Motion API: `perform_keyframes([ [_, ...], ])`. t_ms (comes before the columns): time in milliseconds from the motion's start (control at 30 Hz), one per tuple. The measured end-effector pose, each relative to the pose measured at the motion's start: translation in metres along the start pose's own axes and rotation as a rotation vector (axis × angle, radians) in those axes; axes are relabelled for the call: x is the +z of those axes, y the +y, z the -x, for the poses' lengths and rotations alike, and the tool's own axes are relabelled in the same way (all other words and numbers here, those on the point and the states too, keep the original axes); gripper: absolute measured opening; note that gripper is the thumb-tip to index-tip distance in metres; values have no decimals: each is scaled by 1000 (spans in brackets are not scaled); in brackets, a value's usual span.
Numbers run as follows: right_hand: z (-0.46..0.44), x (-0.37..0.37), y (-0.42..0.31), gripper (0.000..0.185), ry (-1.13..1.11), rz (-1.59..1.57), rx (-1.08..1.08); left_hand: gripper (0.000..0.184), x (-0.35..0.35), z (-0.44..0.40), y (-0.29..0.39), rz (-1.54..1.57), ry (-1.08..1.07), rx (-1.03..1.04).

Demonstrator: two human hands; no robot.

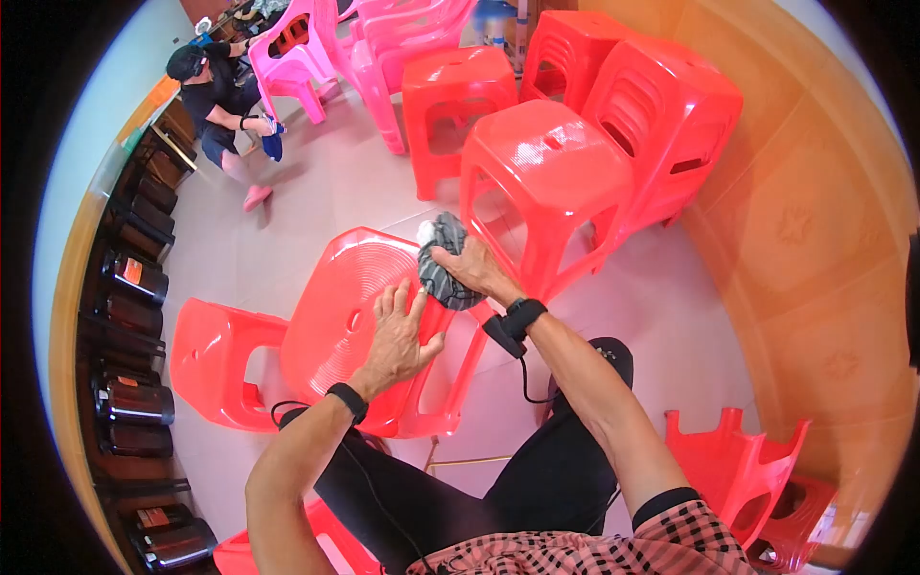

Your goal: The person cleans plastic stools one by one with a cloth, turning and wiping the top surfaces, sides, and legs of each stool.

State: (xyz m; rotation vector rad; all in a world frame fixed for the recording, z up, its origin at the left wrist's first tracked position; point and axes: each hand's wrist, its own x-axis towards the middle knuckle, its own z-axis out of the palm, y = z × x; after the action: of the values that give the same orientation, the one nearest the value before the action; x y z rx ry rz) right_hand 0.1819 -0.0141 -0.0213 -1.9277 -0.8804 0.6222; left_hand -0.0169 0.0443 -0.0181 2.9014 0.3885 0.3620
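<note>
A red plastic stool (331, 316) stands right in front of me, its ridged seat facing up. My left hand (398, 331) lies on the near right part of that seat, fingers spread, holding nothing. In my right hand (474, 268) is a crumpled grey striped cloth (443, 287), pressed against the seat's right edge. A small white patch shows at the cloth's top end; I cannot tell whether it is part of it. The fingers of my right hand are partly hidden by the cloth.
More red stools (551, 158) stand beyond my right hand, with a nested stack (661, 115) behind. A smaller red stool (220, 364) is at left, another (733, 470) lies upturned at lower right. Pink chairs (402, 48) and a seated person (225, 105) holding a blue cloth are farther back.
</note>
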Motion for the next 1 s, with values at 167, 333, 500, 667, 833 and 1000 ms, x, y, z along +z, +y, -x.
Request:
perform_keyframes([
  [167,33,35,50,38,316,-393,-102,71,9,0,-3,-61,17,34],
  [333,51,43,74,21,125,-1149,94,71,-22,3,24,-67,-66,26],
  [500,39,27,71,31,-246,-1689,134,62,-36,20,-11,474,323,-465],
  [667,41,13,33,30,-38,-1578,66,63,-53,78,-33,310,308,-488],
  [833,26,19,33,22,268,-1105,94,62,-63,132,-45,125,366,-583],
  [1000,2,24,51,32,157,-544,33,52,-39,193,-52,1309,375,-1056],
])
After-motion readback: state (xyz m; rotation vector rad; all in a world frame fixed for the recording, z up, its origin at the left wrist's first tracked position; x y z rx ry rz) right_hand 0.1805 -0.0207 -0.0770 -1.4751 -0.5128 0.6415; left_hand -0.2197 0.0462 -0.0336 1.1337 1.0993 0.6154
